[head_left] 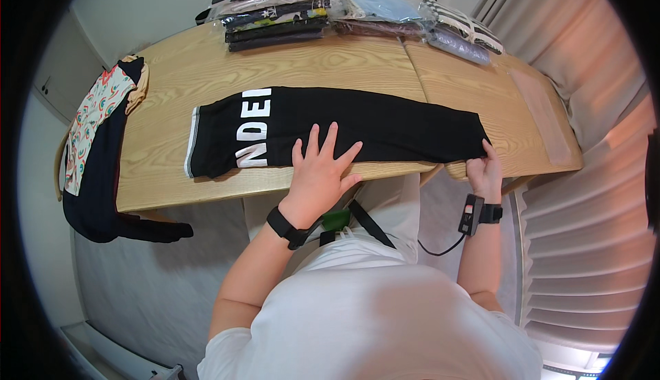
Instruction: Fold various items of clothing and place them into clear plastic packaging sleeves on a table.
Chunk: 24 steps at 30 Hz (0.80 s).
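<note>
Head camera view: I see the left hand (320, 177) spread palm-down, holding nothing, on a long black cloth garment with white block lettering (405, 129), while the right hand (484, 167) curls at its near right corner and appears to pinch the cloth there. The garment lies lengthwise along the near edge of the pale wood-grain surface (168, 125), white-trimmed end to the left. Farther out, cream rainbow-patterned cloth (100, 118) rests over dark navy cloth (96, 208) that drapes off the left end. A tall stack of clear-bagged folded clothes (275, 19) stands at the far side, with lower clear-bagged bundles (381, 8) to its right. From my end, I judge the black piece partway along: laid out as a fairly smooth strip, but neither compact nor bagged. What folds remain, I cannot tell.
</note>
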Tool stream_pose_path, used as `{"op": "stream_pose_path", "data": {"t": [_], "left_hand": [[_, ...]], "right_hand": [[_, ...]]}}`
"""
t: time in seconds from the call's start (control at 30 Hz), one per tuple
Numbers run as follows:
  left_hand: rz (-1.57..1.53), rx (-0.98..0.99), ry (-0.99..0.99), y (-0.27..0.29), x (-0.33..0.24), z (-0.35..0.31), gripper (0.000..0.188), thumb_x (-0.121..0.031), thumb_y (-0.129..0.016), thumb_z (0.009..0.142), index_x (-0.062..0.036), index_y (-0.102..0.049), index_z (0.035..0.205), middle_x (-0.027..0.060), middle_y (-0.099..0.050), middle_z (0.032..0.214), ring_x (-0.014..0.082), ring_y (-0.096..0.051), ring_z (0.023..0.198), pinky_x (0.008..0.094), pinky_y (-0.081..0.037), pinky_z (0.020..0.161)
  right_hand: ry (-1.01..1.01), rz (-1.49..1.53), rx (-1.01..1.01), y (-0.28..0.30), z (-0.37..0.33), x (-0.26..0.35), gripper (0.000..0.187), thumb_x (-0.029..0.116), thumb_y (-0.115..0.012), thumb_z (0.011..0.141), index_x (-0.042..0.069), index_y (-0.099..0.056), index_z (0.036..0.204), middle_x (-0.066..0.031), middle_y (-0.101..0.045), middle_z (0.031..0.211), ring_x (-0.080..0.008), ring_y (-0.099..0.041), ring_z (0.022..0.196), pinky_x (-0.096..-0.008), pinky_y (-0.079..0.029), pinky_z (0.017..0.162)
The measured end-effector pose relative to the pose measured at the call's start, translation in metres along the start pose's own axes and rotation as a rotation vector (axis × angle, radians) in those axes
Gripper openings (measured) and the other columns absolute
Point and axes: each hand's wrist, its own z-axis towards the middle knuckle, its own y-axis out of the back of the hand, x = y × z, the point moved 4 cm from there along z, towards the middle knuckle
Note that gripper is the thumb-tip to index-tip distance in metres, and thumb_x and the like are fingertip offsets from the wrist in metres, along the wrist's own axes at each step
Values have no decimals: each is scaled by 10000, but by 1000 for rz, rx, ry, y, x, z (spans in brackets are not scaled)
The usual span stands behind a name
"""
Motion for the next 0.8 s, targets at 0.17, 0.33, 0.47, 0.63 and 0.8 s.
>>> {"op": "stream_pose_path", "data": {"t": [0.17,0.33,0.47,0.63,0.8], "left_hand": [[-12,-30,-8,-1,2,-2,512,-440,-579,851,-268,-481,1323,178,-275,1449,423,-253,1322,620,-258,993],[-22,-44,-7,-1,0,-2,509,-441,-577,853,-263,-483,1321,179,-277,1447,420,-257,1319,619,-258,993],[-22,-94,-18,-1,-1,-3,508,-447,-602,824,-254,-524,1287,184,-328,1421,424,-291,1297,603,-264,991],[-15,-103,-14,0,0,-2,506,-449,-607,816,-251,-531,1276,187,-331,1418,419,-291,1300,603,-263,991],[-21,-44,-13,-1,0,-3,505,-464,-585,834,-239,-516,1281,200,-316,1422,416,-261,1320,620,-256,990]], "right_hand": [[-21,-36,-44,-14,-7,-13,280,136,-527,928,13,-519,1180,-105,-577,1195,-225,-547,1092,-349,-418,986],[124,-281,-57,-53,-12,-10,307,191,-482,960,1,-506,1199,-103,-569,1207,-219,-537,1096,-326,-414,959],[793,-1207,52,-135,-48,-27,372,252,-472,958,-50,-524,1169,-184,-602,1062,-251,-570,998,-301,-423,876],[810,-1505,723,-168,-75,-136,442,30,-528,829,39,-491,1269,-179,-496,1299,-340,-452,1223,-404,-346,1029],[562,-1561,755,-160,-77,-156,363,53,-482,879,31,-506,1240,-193,-541,1230,-364,-481,1176,-419,-374,998]]}}
